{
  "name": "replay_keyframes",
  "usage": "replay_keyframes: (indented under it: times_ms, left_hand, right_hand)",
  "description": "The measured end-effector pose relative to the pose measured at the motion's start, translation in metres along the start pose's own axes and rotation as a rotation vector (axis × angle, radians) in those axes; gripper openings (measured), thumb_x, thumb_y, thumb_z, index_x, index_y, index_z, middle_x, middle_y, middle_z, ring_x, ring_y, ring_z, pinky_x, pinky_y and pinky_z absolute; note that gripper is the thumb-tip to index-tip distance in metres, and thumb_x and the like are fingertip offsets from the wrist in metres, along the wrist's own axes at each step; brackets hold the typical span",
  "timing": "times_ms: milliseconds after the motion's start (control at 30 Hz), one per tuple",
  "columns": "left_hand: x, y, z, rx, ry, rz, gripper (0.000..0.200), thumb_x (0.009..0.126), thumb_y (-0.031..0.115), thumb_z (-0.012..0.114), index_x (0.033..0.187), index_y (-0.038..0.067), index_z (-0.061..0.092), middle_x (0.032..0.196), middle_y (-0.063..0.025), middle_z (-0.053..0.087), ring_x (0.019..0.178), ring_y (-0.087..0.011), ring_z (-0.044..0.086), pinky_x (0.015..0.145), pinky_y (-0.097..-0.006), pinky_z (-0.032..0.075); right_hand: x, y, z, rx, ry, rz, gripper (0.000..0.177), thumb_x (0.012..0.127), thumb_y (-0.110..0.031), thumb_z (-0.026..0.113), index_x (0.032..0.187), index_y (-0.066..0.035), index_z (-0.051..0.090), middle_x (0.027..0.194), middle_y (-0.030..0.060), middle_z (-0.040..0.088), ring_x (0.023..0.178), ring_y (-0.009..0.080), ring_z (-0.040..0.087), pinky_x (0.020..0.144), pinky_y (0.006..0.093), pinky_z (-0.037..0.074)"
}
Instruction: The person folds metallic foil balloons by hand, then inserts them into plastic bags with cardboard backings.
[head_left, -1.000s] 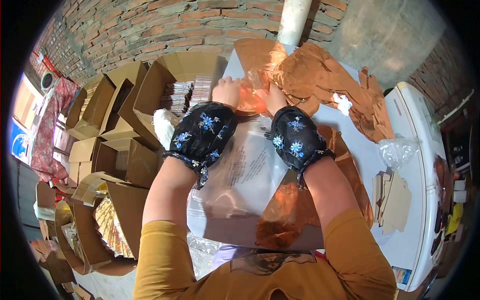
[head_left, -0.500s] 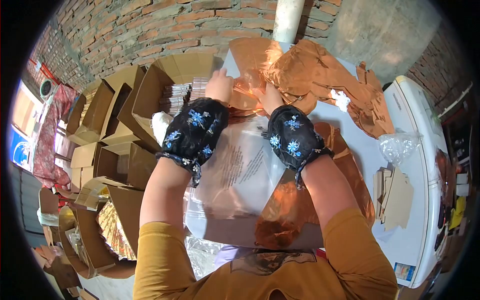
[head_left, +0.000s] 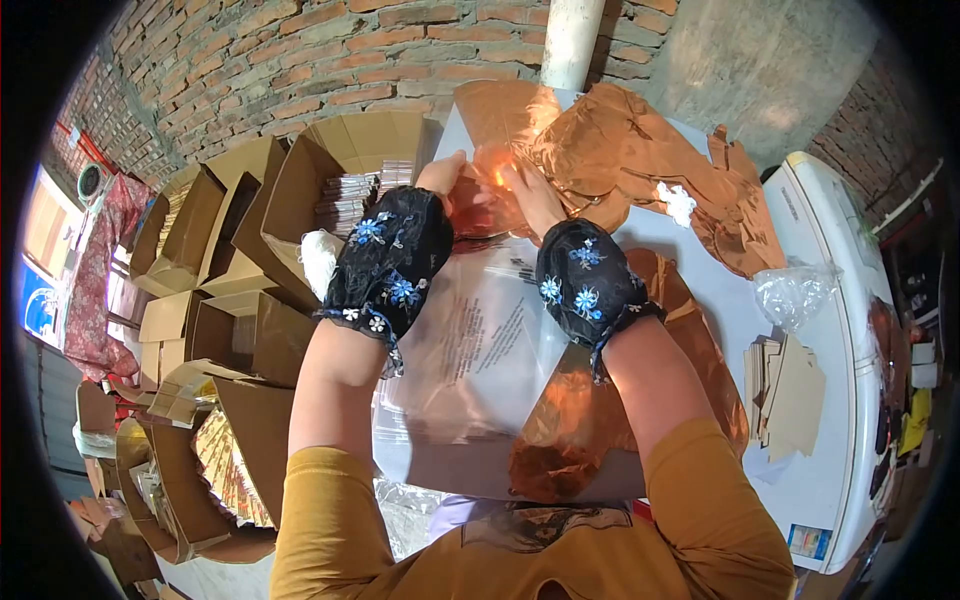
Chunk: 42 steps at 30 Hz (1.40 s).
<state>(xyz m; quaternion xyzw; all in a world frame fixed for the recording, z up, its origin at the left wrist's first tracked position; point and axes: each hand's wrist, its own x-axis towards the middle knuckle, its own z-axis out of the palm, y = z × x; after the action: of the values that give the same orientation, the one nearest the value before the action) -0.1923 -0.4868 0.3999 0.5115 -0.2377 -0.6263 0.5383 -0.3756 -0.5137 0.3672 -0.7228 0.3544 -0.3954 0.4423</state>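
My left hand (head_left: 440, 174) is at the left side of a bunch of shiny copper-coloured film (head_left: 485, 205), curled against its edge, fingertips partly hidden. On the opposite side, my right hand (head_left: 537, 200) lies with its fingers stretched out along the film. Glare blurs the film between them. Below the hands is a stack of clear plastic bags (head_left: 470, 320) with printed text. A larger crumpled copper film sheet (head_left: 640, 140) spreads behind and to the right, and another copper film piece (head_left: 570, 425) lies near my body.
Left of the table stand several cardboard boxes (head_left: 275, 215), one holding packed bundles (head_left: 350, 195). Cardboard pieces (head_left: 790, 390) and a crumpled clear bag (head_left: 797, 295) lie on the right on a white surface. A white pipe (head_left: 572, 45) runs down the brick wall.
My right hand's fingers have straightened out along the film. My left hand has shifted slightly down. The film between them has been lifted or turned and now catches bright glare.
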Motion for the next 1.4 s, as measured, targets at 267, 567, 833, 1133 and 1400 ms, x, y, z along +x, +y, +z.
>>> replay_keyframes:
  times_ms: [267,567,833,1133,1400]
  left_hand:
    - [-0.012,-0.008,0.014,-0.279,-0.071,0.051,0.035,0.102,0.034,0.046,0.111,0.003,0.059,0.101,-0.0138,0.067,0.093,-0.0281,0.066,0.084,-0.0413,0.056]
    - [0.000,-0.067,0.018,1.019,0.214,1.141,0.031,0.089,0.021,0.059,0.112,0.000,0.055,0.106,-0.0232,0.056,0.102,-0.0431,0.054,0.086,-0.0445,0.047]
    - [-0.031,-0.069,0.041,1.526,0.194,0.811,0.053,0.087,0.048,0.055,0.135,0.025,0.054,0.128,-0.0149,0.047,0.129,-0.0382,0.039,0.107,-0.0554,0.030]
    - [-0.035,-0.060,0.048,1.586,0.194,0.700,0.054,0.084,0.047,0.056,0.134,0.025,0.055,0.130,-0.0146,0.046,0.130,-0.0360,0.038,0.107,-0.0570,0.028]
    - [-0.019,-0.067,0.044,1.581,0.239,0.773,0.045,0.084,0.044,0.057,0.124,0.023,0.060,0.126,-0.0142,0.048,0.121,-0.0340,0.044,0.096,-0.0558,0.038]
  right_hand:
    - [-0.029,-0.043,-0.011,0.072,-0.249,0.020,0.064,0.086,-0.025,0.072,0.133,0.004,0.040,0.129,0.0148,0.052,0.116,0.0220,0.052,0.098,0.0348,0.044]
    - [0.004,0.027,-0.011,-0.031,0.021,0.096,0.044,0.095,-0.016,0.051,0.138,-0.003,0.048,0.115,0.0161,0.064,0.104,0.0236,0.061,0.092,0.0356,0.047]
    - [0.099,-0.121,-0.068,0.472,0.147,-0.077,0.050,0.093,-0.013,0.060,0.141,-0.011,0.045,0.129,0.0016,0.058,0.110,0.0111,0.058,0.080,0.0227,0.050]
    - [0.218,-0.218,-0.260,0.406,-0.055,-0.086,0.018,0.095,-0.020,0.055,0.098,-0.005,0.065,0.086,0.0108,0.070,0.075,0.0260,0.069,0.068,0.0433,0.059]
    - [0.068,-0.313,-0.292,0.094,0.035,0.062,0.018,0.095,-0.020,0.053,0.094,-0.006,0.065,0.081,0.0070,0.068,0.067,0.0169,0.066,0.064,0.0327,0.056]
